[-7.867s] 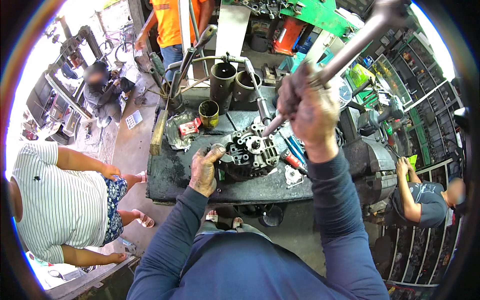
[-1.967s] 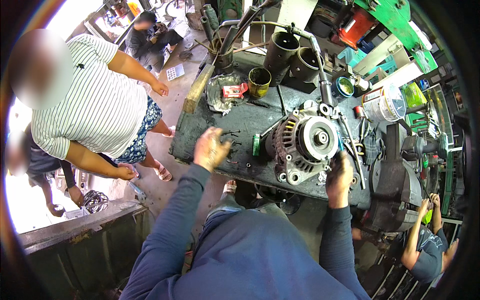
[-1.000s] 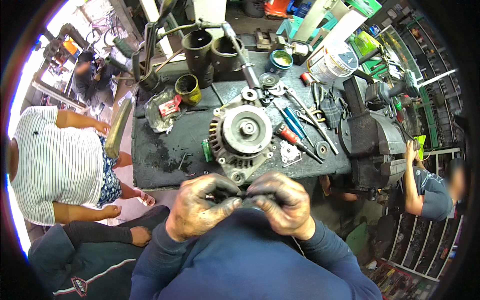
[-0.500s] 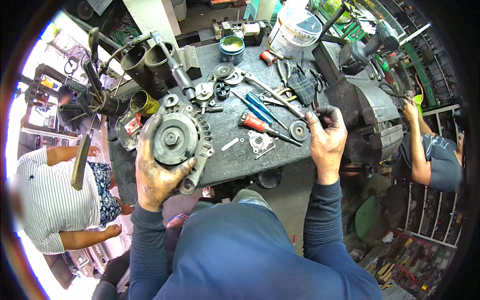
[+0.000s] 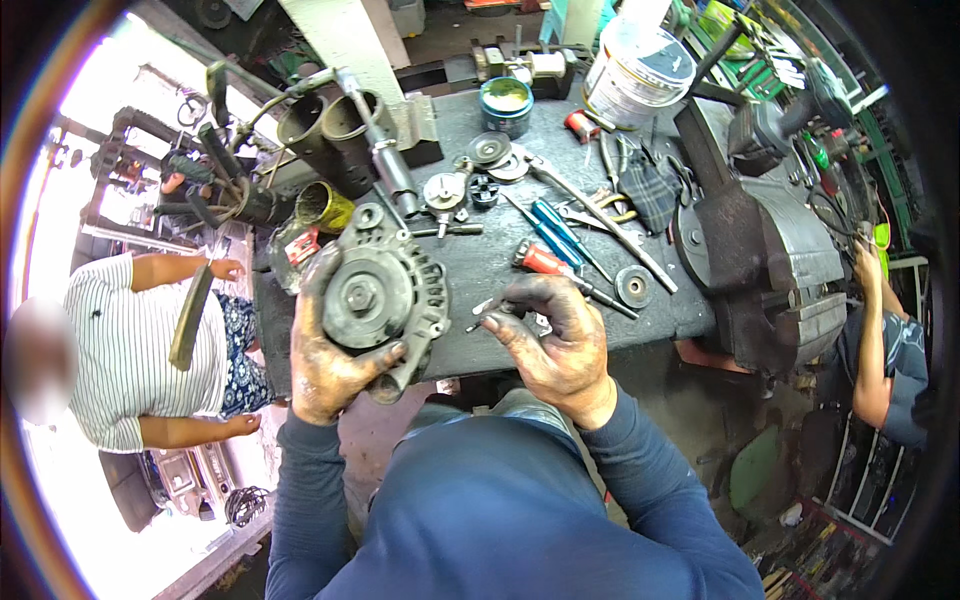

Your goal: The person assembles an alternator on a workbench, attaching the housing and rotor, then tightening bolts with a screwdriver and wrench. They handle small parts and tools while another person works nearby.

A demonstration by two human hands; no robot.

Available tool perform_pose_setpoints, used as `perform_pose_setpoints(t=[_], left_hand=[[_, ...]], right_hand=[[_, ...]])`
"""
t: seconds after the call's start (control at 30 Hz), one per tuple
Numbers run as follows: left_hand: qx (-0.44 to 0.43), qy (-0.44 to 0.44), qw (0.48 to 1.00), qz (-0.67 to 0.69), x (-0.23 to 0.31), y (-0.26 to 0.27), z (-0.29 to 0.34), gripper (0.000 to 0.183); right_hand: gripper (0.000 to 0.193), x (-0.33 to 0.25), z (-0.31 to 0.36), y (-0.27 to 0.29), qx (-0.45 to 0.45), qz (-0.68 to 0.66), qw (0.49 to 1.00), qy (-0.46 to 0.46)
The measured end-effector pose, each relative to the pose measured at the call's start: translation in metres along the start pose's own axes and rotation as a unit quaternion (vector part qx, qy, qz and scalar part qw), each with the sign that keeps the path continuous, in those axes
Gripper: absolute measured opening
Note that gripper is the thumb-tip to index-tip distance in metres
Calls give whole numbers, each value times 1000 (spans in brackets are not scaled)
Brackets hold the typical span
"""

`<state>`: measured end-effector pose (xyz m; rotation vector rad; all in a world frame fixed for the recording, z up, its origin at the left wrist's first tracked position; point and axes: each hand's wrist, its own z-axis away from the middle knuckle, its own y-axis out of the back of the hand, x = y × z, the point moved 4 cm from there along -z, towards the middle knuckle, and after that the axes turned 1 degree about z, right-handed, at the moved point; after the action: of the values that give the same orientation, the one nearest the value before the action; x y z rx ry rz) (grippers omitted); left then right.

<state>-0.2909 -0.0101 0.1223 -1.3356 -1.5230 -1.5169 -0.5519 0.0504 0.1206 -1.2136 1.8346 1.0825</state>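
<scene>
The worker's left grip [image 5: 330,365] is wrapped around a round grey metal machine [image 5: 385,300] with a flat wheel [image 5: 358,293] facing up. The machine is at the front left corner of the dark, flat surface [image 5: 470,270], and its near end seems to poke out past the front edge. I cannot tell if it rests there or is lifted up. Its long way runs from front to back.

The right grip [image 5: 558,350] is closed in a pinch near the front edge, and a small thin dark piece [image 5: 473,328] sticks out at the thumb tip. It is too tiny for me to say what it is. It points left, toward the machine, which is left of the right grip with a gap between them. So the left grip is the nearer one: it touches the machine.

Behind the right grip, a red-handled screwdriver with a dark shaft [image 5: 543,259] lies slanted. A small round grey wheel [image 5: 633,287] lies near its shaft end. Two blue-handled tools [image 5: 557,224] lie further from the front edge.
</scene>
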Motion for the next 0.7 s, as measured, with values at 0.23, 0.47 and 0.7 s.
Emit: perform_pose_setpoints(t=[0.23,0.47,0.7], left_hand=[[-22,-52,995,-76,4,7,-4,118],[71,44,990,114,-30,86,27,74],[54,216,962,-157,-138,124,108,40]], right_hand=[[23,-20,-23,-30,-60,40,996,49],[24,-45,-16,-41,-84,196,958,190],[24,-50,-5,-54,-113,274,945,138]])
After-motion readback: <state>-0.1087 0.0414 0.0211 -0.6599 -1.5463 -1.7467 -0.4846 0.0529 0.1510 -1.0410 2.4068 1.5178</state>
